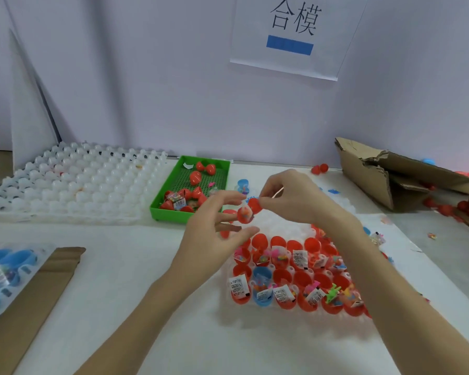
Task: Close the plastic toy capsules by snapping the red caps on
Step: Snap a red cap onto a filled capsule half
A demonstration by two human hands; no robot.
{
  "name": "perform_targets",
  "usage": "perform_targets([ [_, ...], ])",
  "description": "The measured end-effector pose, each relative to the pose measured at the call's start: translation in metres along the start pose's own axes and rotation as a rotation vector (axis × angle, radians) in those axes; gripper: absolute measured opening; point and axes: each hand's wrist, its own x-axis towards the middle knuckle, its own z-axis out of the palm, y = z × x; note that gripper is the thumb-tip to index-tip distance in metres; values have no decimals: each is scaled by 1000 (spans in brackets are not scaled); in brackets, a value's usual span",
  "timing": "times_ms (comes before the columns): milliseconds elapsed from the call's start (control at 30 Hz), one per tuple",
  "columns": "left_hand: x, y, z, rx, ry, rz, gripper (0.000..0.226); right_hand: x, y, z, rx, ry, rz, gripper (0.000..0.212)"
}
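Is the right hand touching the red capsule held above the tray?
Touching. In the head view the right hand pinches the red cap of the capsule between thumb and fingertips, with no gap visible; the left hand is at it too.
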Motion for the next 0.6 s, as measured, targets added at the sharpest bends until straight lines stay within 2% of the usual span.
perform_targets([
  [100,3,-3,-4,-4,128,10,24,-5,-9,16,80,76,60,11],
  [167,5,-6,-7,7,158,2,26,-9,-13,26,179,146,92,9],
  [267,7,-10,-9,33,170,-6,28,-17,-19,40,467,277,104,3],
  [367,10,-12,-10,1,199,-38,24,-23,-22,46,502,386,-23,6],
  [533,11,-10,-14,-46,176,-14,34,-31,-22,50,523,326,-128,22],
  [600,11,-11,-14,-6,160,21,34,-33,-22,53,502,329,-162,20],
])
